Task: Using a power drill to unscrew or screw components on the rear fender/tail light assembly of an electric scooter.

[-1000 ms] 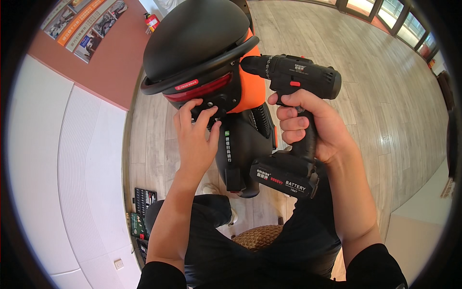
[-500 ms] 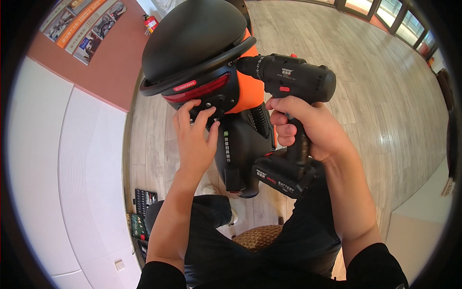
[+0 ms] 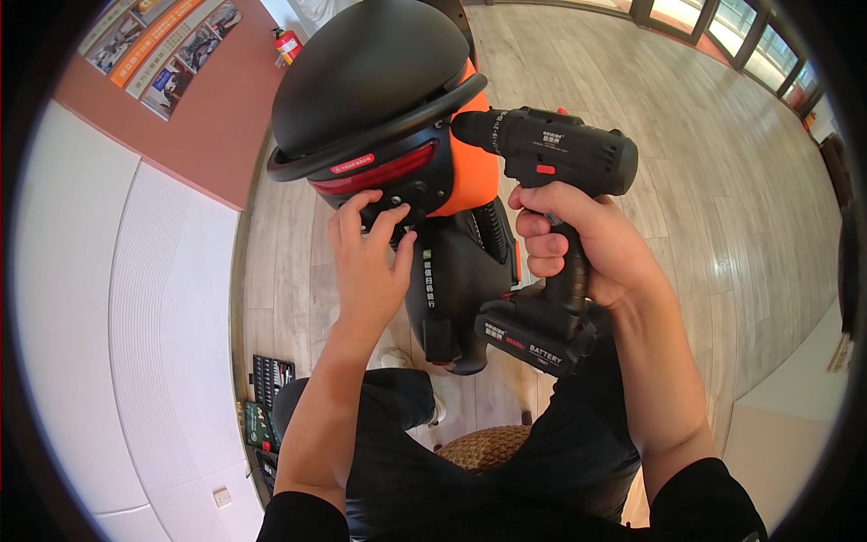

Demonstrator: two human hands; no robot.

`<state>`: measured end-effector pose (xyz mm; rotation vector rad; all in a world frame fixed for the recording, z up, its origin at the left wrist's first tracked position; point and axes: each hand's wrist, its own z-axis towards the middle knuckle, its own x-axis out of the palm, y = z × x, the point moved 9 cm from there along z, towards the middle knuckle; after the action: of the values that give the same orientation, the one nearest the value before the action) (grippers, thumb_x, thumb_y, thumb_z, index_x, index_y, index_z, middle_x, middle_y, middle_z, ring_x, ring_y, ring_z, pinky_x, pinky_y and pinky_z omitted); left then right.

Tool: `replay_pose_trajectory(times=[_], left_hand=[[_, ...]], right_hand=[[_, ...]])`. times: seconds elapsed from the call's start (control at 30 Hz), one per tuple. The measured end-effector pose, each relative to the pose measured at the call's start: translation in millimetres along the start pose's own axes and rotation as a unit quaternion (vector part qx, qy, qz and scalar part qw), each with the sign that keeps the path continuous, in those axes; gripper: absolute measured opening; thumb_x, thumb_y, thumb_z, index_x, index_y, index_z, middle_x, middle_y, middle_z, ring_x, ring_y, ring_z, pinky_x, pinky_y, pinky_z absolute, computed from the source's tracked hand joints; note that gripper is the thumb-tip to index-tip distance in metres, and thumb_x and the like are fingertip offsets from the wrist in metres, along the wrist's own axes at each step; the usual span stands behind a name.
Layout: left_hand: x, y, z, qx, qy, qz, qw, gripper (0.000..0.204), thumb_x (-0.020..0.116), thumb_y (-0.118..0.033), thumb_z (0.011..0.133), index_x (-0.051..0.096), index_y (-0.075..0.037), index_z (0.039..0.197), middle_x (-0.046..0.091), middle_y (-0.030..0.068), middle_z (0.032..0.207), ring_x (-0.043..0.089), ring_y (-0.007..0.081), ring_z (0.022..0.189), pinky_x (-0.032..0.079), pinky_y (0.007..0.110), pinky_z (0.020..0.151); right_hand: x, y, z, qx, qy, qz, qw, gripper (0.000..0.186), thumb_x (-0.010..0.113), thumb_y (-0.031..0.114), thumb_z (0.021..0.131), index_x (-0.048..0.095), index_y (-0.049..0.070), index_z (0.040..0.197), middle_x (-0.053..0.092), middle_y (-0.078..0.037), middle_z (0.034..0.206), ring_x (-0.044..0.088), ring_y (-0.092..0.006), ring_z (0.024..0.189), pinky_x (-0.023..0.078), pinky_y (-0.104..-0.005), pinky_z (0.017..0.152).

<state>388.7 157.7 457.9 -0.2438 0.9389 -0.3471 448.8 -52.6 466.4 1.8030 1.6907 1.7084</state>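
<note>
A black and orange scooter (image 3: pixel 432 271) stands in front of me, its rear turned toward me. Under its dark seat (image 3: pixel 370 77) and black grab rail runs a red tail light (image 3: pixel 384 172). The fingers of my left hand (image 3: pixel 370 262) are spread against the black panel below that light, beside small round bolt heads. Something small shows near the thumb and forefinger, too small to name. My right hand (image 3: pixel 578 235) grips the handle of a black cordless drill (image 3: pixel 551 149). Its chuck points left, close to the orange side panel; I cannot see whether a bit is fitted.
An open tool case (image 3: pixel 273 379) with several bits lies on the floor at the left, beside a green box (image 3: pixel 259 425). A woven stool (image 3: pixel 485 446) shows between my legs. White wall panelling (image 3: pixel 81 316) bounds the left side. A fire extinguisher (image 3: pixel 287 45) stands far left.
The drill has moved slightly right, its upper body more than its battery. The scooter sits slightly further right and lower in view. My left hand keeps its place on the panel.
</note>
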Motion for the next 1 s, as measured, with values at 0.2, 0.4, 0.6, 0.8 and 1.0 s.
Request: replay_pose_trajectory(times=[0.2, 0.4, 0.6, 0.8, 1.0], left_hand=[[1, 1, 0, 0.000, 0.001, 0.000, 1.000, 0.034, 0.076, -0.005, 0.084, 0.071, -0.010, 0.117, 0.053, 0.0118, 0.137, 0.047, 0.0349, 0.122, 0.041, 0.045, 0.103], [2, 1, 0, 0.000, 0.001, -0.003, 1.000, 0.034, 0.076, -0.006, 0.084, 0.071, -0.010, 0.118, 0.052, 0.0120, 0.137, 0.047, 0.0350, 0.123, 0.041, 0.045, 0.103], [2, 1, -1, 0.003, 0.000, 0.000, 1.000, 0.034, 0.076, -0.006, 0.085, 0.071, -0.010, 0.118, 0.052, 0.0121, 0.138, 0.047, 0.0350, 0.124, 0.041, 0.045, 0.104], [1, -1, 1, 0.006, -0.007, 0.002, 1.000, 0.035, 0.077, -0.007, 0.084, 0.071, -0.010, 0.119, 0.053, 0.0122, 0.137, 0.047, 0.0352, 0.125, 0.041, 0.044, 0.104], [3, -10, -3, 0.037, -0.045, 0.048, 0.997, 0.046, 0.078, -0.009, 0.084, 0.065, -0.008, 0.128, 0.055, 0.0121, 0.134, 0.048, 0.0356, 0.125, 0.041, 0.045, 0.104]], right_hand=[[0, 0, 0, 0.005, 0.011, 0.008, 1.000, 0.012, 0.069, 0.008, 0.091, 0.060, 0.002, 0.094, 0.056, -0.001, 0.076, 0.049, -0.0048, 0.056, 0.041, -0.0236, 0.050], [0, 1, -1, 0.008, 0.009, 0.007, 1.000, 0.012, 0.070, 0.008, 0.091, 0.060, 0.002, 0.095, 0.056, -0.001, 0.075, 0.049, -0.0045, 0.056, 0.041, -0.0233, 0.050], [-1, 0, -2, 0.012, 0.007, 0.001, 1.000, 0.014, 0.071, 0.008, 0.090, 0.060, 0.002, 0.095, 0.055, -0.001, 0.075, 0.048, -0.0040, 0.055, 0.040, -0.0230, 0.049], [-4, 4, -4, 0.012, 0.017, 0.008, 1.000, 0.015, 0.070, 0.009, 0.090, 0.061, 0.000, 0.098, 0.054, 0.000, 0.074, 0.048, -0.0039, 0.055, 0.040, -0.0227, 0.049], [-17, 8, -8, 0.003, 0.037, 0.050, 0.998, 0.019, 0.067, 0.009, 0.090, 0.059, -0.003, 0.103, 0.053, 0.000, 0.075, 0.048, -0.0047, 0.056, 0.041, -0.0233, 0.051]])
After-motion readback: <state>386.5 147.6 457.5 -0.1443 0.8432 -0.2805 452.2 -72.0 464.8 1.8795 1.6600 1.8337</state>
